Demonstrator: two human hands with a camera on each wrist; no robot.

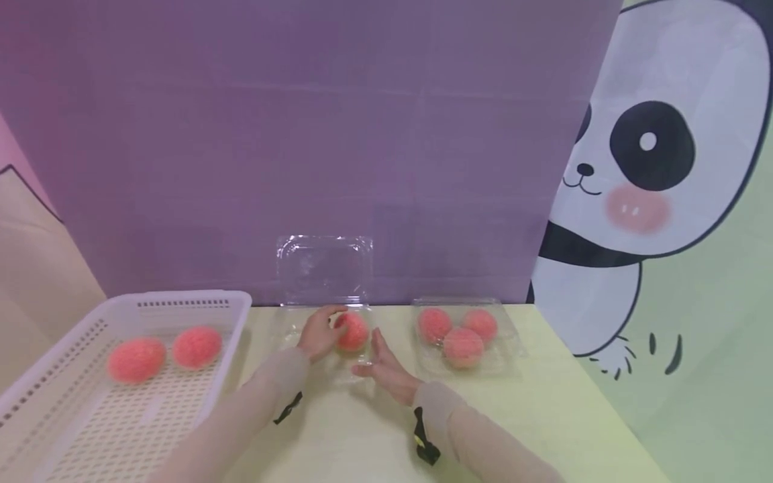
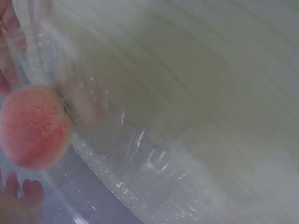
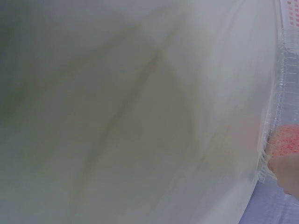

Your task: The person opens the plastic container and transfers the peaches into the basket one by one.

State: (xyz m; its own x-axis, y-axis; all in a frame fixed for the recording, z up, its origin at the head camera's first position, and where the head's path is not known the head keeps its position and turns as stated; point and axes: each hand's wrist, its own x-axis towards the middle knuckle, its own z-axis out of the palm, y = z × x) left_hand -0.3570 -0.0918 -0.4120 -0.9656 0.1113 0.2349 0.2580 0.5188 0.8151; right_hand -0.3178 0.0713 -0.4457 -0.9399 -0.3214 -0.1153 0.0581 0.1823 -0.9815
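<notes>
A pink peach point(image 1: 352, 333) sits in the right half of a clear plastic clamshell box point(image 1: 286, 329), whose lid point(image 1: 325, 268) stands raised at the back. My left hand point(image 1: 319, 335) is at the peach's left side, fingers loosely bent. In the left wrist view a small gap shows between its fingertips point(image 2: 32, 187) and the peach point(image 2: 35, 126). My right hand point(image 1: 389, 372) is at the box's right front with fingers extended, holding nothing. The right wrist view catches part of a hand point(image 3: 287, 172) by the peach at its edge.
On the left stands a white plastic basket point(image 1: 241, 312) with two peaches point(image 1: 136, 360) in it. To the right, a second clear box point(image 1: 507, 335) contains three peaches point(image 1: 464, 347). A purple backdrop point(image 1: 362, 147) rises behind the pale table point(image 1: 531, 416).
</notes>
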